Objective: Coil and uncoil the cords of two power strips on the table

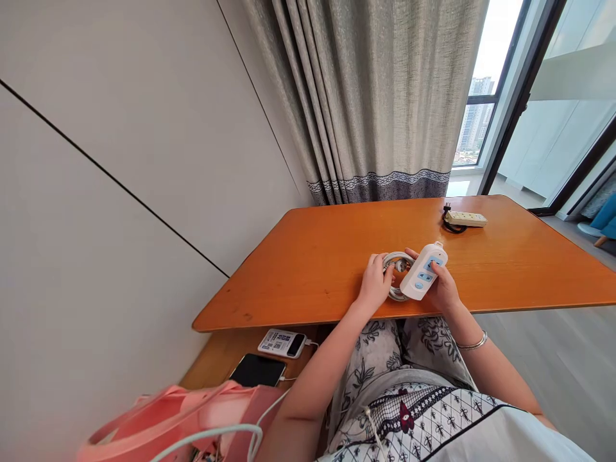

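Note:
My right hand [443, 287] is closed around a white power strip with blue sockets [424, 271], held tilted just above the near edge of the orange wooden table [327, 256]. My left hand [374, 281] grips the strip's coiled white cable [396, 264], with the fingers curled over the loops. The two hands are close together, with the cable coil between them.
A second, beige power strip [465, 219] with a black cord lies at the table's far right. On a lower bench to the left are a power bank [282, 342], a black phone [258, 370] and a pink bag [183, 417]. Grey curtains [370, 96] hang behind the table.

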### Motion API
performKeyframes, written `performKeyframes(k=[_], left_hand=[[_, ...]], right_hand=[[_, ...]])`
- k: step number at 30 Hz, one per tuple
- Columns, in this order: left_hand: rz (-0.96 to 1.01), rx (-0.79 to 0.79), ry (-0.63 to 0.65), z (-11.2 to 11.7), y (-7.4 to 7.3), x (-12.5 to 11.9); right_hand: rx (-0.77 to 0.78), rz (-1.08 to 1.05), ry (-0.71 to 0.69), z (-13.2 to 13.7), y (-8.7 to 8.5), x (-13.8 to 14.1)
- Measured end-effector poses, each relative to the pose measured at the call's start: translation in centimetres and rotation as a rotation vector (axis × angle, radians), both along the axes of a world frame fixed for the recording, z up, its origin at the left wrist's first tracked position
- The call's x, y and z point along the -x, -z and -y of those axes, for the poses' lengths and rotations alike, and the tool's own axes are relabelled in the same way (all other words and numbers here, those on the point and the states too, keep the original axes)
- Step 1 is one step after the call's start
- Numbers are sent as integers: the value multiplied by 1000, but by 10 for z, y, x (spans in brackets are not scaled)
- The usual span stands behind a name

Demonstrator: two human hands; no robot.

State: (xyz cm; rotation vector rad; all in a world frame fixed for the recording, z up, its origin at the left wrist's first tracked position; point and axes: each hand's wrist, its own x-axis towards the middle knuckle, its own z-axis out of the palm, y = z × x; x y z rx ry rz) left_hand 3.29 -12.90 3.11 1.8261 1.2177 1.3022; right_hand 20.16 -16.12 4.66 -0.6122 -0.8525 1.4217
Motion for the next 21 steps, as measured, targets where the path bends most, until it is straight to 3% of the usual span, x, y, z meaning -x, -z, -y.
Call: performKeyframes(k=[5, 10, 21], left_hand=[[-63, -4, -33, -3, 5, -6], [-95, -59, -52, -4, 0, -6], [-172, -154, -112, -2, -4, -5]], right_hand=[[16, 42, 56, 1, 3, 0], [-24, -16, 163, 4, 9, 5], [-38, -37, 224, 3, 25, 16]])
